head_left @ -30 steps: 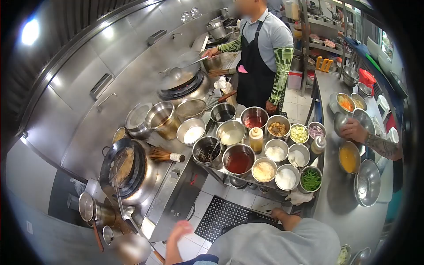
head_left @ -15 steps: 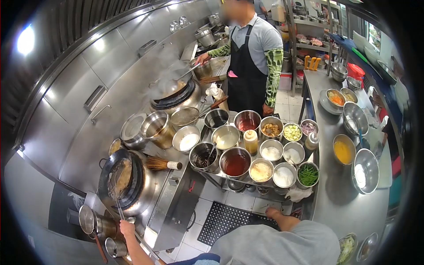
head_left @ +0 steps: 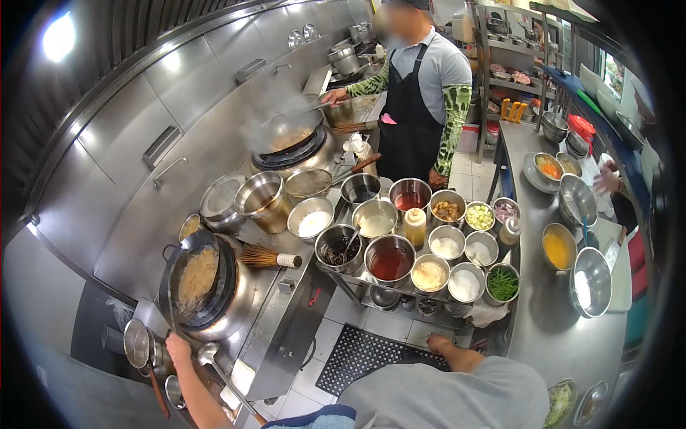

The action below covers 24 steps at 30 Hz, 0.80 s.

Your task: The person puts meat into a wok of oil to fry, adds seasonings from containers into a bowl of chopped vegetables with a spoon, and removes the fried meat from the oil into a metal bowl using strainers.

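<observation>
My left hand [head_left: 179, 350] is closed around a thin, long metal utensil [head_left: 171, 309], whose exact kind I cannot make out. The utensil reaches up along the left side of the near wok [head_left: 171, 282], where pale brown food [head_left: 199, 277] lies in bubbling oil. Just right of that hand, a ladle [head_left: 209, 354] rests on the stove, its wooden handle pointing toward me. My right hand [head_left: 441, 344] hangs low at my side above the black floor mat [head_left: 357, 361]. Its fingers look curled, and whatever may be in them is hidden.
Sauce and ingredient pots [head_left: 389, 259] crowd the middle cart. A bamboo brush [head_left: 268, 257] lies beside the wok. Across from me, a co-worker [head_left: 421, 93] handles a steaming wok [head_left: 286, 136]. Bowls [head_left: 557, 247] line the right counter, and another person's hand [head_left: 607, 177] shows there.
My left hand and its utensil have shifted left, to the wok's left side, exposing the ladle. The co-worker's tilted wok has come down level. Another person's hand has appeared at the right counter.
</observation>
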{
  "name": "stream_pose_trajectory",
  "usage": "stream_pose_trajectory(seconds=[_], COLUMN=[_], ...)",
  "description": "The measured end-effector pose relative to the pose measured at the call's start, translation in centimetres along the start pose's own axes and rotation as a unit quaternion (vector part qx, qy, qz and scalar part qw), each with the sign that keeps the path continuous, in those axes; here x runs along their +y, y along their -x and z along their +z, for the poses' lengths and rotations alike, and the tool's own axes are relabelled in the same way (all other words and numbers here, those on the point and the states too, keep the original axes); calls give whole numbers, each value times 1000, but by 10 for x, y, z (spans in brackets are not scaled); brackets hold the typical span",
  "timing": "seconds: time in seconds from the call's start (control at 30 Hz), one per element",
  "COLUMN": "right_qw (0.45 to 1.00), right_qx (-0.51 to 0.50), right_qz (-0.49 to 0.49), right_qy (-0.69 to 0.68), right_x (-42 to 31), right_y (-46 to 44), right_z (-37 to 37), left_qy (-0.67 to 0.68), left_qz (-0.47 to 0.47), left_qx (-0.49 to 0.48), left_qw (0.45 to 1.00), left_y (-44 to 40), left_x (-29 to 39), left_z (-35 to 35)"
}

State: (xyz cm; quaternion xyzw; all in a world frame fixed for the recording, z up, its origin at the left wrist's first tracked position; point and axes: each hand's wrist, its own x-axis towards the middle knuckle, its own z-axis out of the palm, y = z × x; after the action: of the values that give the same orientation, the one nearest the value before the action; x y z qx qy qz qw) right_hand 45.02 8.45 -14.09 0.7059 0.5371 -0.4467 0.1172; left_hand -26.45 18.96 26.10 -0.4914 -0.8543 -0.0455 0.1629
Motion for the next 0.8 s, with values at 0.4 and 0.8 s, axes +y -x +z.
stream_pose_trajectory(seconds=[0.4, 0.8], right_qw=[998, 989], right_qx=[14, -31], right_qz=[-4, -2], right_qy=[-68, -147], right_x=[45, 15], right_y=[-5, 5], right_z=[7, -21], left_qy=[63, 51], left_qz=[20, -116], left_qx=[93, -50], left_qw=[993, 991], left_y=[66, 25], left_x=[16, 88], left_z=[-118, -57])
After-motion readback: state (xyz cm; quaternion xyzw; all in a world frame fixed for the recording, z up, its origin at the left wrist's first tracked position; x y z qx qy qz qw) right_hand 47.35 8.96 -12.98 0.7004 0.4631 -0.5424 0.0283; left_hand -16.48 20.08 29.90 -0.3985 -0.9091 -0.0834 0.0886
